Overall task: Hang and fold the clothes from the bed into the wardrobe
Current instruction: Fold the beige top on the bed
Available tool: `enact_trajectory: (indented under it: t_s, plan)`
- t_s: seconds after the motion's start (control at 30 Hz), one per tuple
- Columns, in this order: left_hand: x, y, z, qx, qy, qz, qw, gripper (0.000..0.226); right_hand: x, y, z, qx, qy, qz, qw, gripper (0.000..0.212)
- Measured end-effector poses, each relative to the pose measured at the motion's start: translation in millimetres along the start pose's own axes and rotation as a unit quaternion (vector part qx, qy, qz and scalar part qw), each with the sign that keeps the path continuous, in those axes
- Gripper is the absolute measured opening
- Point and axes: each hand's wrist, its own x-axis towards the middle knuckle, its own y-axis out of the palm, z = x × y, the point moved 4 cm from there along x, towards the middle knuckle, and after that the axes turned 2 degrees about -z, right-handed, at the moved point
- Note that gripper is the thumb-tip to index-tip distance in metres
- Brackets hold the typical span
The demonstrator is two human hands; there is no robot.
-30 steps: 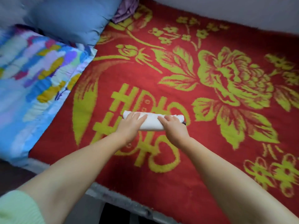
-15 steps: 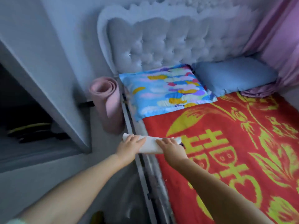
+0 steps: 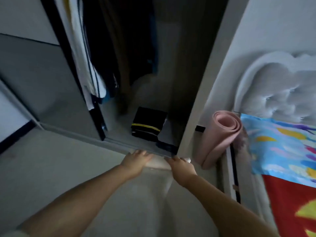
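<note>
Wardrobe (image 3: 188, 82) is open at 12 o'clock, dark folded stack (image 3: 147, 124) on its floor. Folded white garment (image 3: 158, 163) is gripped at both ends by left hand (image 3: 135, 160) and right hand (image 3: 182, 166), just short of the sill. Judged light, soft and floppy; support at both ends is advised so the fold is kept.

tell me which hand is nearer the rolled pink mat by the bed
Right. The right hand grips the end of the folded white cloth just left of the rolled pink mat; the left hand holds the cloth's far end, farther left.

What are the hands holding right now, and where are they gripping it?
A folded white garment, held by both ends: left hand on its left end, right hand on its right.
</note>
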Motion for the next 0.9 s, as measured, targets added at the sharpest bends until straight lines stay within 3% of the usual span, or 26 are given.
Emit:
enact_trajectory:
  t_s: [0.17, 0.33, 0.6, 0.73, 0.9]
  plan:
    - [-17.3, -18.6, 114.4, -0.007, -0.036, -0.015, 0.999, 0.063, 78.6, -9.3, 90.4, -0.008, -0.03, 0.019, 0.999, 0.062]
    - [2.3, -21.2, 170.8, -0.017, -0.049, 0.003, 0.999, 0.061, 135.8, -18.6, 119.4, -0.029, -0.055, 0.026, 0.998, 0.059]
    - [108.8, -26.2, 225.9, -0.022, -0.039, 0.051, 0.998, 0.062, 243.3, -33.7, 92.9, -0.014, -0.036, 0.044, 0.998, 0.063]
    - [203.5, -33.6, 261.4, -0.032, -0.032, 0.114, 0.992, 0.06, 337.7, -44.0, 63.0, 0.003, -0.027, 0.097, 0.995, 0.058]
    - [298.8, -56.4, 302.6, -0.039, -0.045, 0.122, 0.991, 0.056, 439.5, -78.2, 38.2, 0.017, -0.032, 0.122, 0.992, 0.057]
